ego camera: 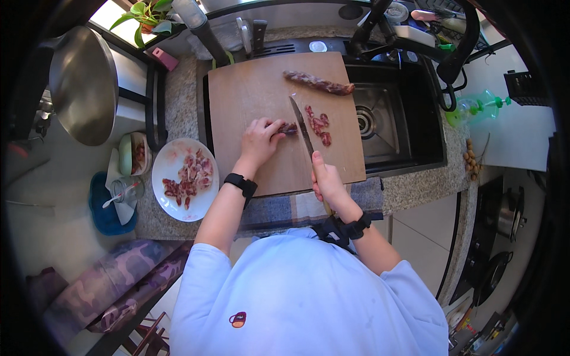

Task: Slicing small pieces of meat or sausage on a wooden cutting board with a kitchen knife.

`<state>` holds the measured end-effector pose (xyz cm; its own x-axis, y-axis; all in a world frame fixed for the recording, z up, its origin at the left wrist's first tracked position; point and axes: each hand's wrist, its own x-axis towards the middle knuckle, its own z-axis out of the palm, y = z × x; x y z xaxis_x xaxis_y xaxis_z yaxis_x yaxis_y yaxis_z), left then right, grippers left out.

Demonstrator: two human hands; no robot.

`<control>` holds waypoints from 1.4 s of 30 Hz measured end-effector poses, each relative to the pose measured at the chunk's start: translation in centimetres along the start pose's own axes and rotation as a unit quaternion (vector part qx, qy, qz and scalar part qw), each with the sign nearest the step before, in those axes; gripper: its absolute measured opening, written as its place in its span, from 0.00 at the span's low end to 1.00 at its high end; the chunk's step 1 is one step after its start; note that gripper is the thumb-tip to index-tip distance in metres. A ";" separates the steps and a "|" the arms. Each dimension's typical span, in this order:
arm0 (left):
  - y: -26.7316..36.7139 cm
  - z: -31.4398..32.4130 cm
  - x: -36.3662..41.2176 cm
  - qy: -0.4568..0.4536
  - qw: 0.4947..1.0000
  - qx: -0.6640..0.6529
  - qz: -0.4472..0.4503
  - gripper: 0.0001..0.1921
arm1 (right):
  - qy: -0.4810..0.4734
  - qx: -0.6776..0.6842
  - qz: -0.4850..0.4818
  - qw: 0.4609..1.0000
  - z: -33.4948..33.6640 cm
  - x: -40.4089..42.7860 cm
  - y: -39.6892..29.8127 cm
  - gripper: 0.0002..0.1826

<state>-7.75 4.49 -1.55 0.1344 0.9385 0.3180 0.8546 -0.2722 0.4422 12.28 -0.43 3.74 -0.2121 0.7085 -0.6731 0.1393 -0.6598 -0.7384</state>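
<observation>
My left hand [262, 140] presses a short length of cured sausage [288, 128] onto the wooden cutting board [240, 89], its fingers covering most of the piece. In my right hand [327, 178] is the handle of a kitchen knife [302, 126]. The blade points away from me, just right of the sausage's cut end; I cannot tell if it touches the meat. Several sausage slices [319, 124] lie right of the blade. Farther back on the board rests a long uncut-looking sausage [318, 82]. Left of the board, a white plate [160, 196] holds a pile of sliced sausage [191, 175].
The board lies over part of a black sink [401, 155], under a black faucet [472, 40]. A checked cloth [307, 204] hangs at the counter's front edge. Beside the plate are a glass jar [129, 189], a blue tray [100, 218] and a small bowl [126, 153] of food.
</observation>
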 end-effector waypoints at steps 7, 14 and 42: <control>0.3 -0.2 0.1 0.000 1.000 -0.002 -0.012 0.14 | -0.008 -0.005 -0.010 1.000 0.4 0.0 0.0 0.33; 0.5 -0.4 0.3 -0.014 1.000 -0.013 -0.016 0.14 | -0.004 -0.024 0.008 1.000 0.4 0.3 -0.1 0.34; 0.0 0.0 0.7 -0.054 0.998 -0.016 -0.035 0.14 | -0.030 -0.079 0.084 0.993 0.4 -1.1 0.0 0.36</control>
<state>-7.66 5.19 -1.32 0.1290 0.9726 0.1937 0.8474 -0.2095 0.4879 12.19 -1.34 4.48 -0.2304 0.5723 -0.7870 0.3270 -0.7162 -0.6165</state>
